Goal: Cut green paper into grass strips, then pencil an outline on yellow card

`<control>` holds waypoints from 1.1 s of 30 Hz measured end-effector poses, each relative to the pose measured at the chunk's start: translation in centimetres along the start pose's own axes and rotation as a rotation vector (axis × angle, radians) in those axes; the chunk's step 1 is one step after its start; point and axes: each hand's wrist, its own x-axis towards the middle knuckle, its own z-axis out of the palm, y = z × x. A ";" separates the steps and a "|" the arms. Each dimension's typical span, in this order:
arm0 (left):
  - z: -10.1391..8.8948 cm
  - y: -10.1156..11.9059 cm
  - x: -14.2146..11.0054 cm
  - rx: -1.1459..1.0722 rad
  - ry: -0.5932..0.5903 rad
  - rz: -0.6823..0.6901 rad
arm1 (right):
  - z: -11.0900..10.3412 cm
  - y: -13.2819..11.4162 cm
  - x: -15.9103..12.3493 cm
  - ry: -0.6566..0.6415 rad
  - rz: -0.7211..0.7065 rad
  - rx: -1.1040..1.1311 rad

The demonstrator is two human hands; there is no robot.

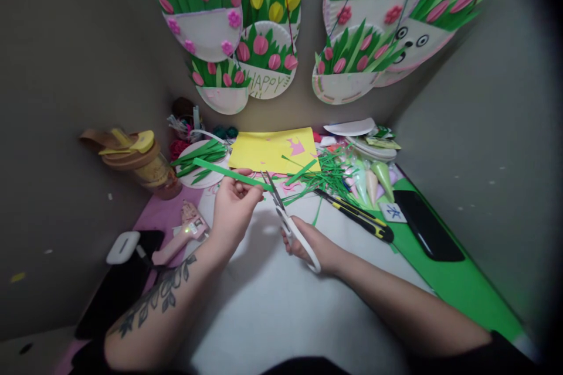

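Observation:
My left hand (233, 208) pinches a long green paper strip (222, 171) that runs up and left from the fingers. My right hand (308, 246) grips white-handled scissors (288, 222), whose blades point up toward the strip's right end, just beside my left fingertips. Both hands hover over a white sheet (281, 299) on the table. A heap of cut green strips (328, 179) lies just beyond the scissors.
A yellow sheet (272, 149) lies at the back, a paper plate with green strips (200, 164) to its left, a pink glue gun (182, 234) at the left, a utility knife (356, 214) and a black phone (428, 225) at the right. Paper-plate flower baskets (264, 64) hang on the wall.

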 end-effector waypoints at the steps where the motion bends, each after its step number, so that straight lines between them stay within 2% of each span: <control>1: 0.0 0.0 0.0 0.001 -0.003 0.002 | 0.0 0.0 0.0 0.002 -0.001 -0.005; 15: -0.1 0.0 -0.1 0.051 -0.003 0.026 | 0.0 0.2 0.0 -0.005 -0.002 -0.001; 19: 0.1 0.2 -0.2 -0.027 -0.043 0.006 | 0.0 0.5 0.0 -0.007 -0.014 0.043; 22: -0.1 -0.2 0.1 -0.140 -0.034 0.135 | -0.1 0.9 -0.1 -0.001 -0.044 0.077; 25: -0.7 -0.7 0.7 -0.157 0.002 0.241 | -0.2 1.3 0.0 0.020 -0.081 0.098; 33: -0.8 -1.2 1.0 -0.177 -0.092 0.096 | -0.3 1.7 0.1 0.043 -0.082 0.121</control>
